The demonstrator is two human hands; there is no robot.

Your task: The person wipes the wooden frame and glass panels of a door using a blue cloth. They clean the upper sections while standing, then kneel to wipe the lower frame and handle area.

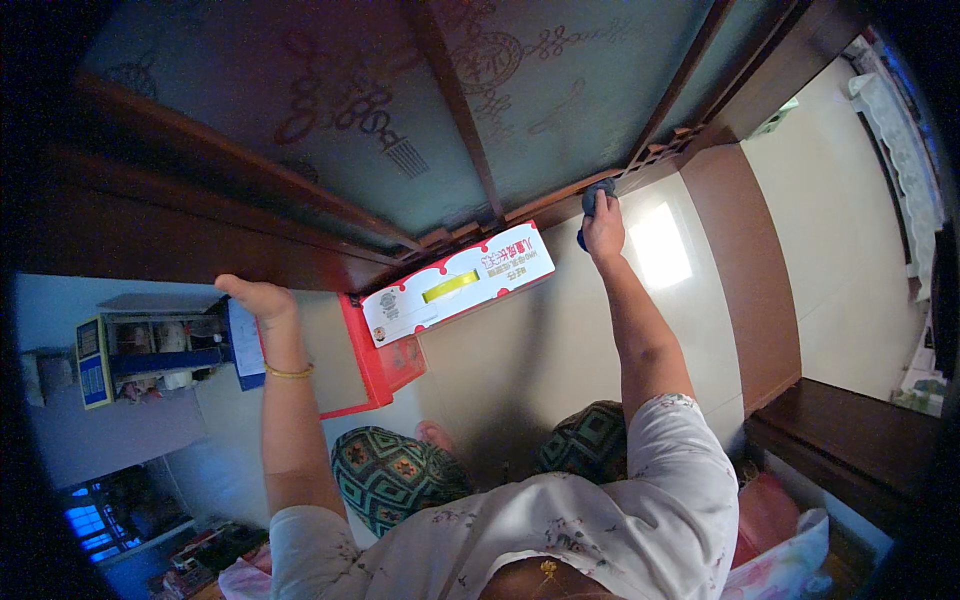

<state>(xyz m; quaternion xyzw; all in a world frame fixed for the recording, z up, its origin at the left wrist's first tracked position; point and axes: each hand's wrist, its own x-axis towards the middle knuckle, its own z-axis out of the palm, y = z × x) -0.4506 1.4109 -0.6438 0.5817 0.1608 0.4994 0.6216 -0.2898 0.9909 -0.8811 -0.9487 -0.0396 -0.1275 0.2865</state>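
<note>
My right hand (604, 229) grips a dark grey-blue cloth (598, 196) against the lower wooden rail of a dark wood-framed panel (555, 199) with patterned glass (375, 97). On the left, my left hand (259, 296) is raised at the edge of the dark wood, fingers extended, holding nothing that shows; whether it rests on the wood I cannot tell. Between the hands, a white and red carton (491, 262) with a yellow-green handle stands on the floor close against the panel's foot.
Red boxes (371, 367) are beside the carton's left end. A brown threshold strip (757, 262) crosses the tiled floor at right. Shelves with assorted items (169, 337) stand at left. A dark wooden ledge (847, 435) and plastic bags (787, 555) are at lower right.
</note>
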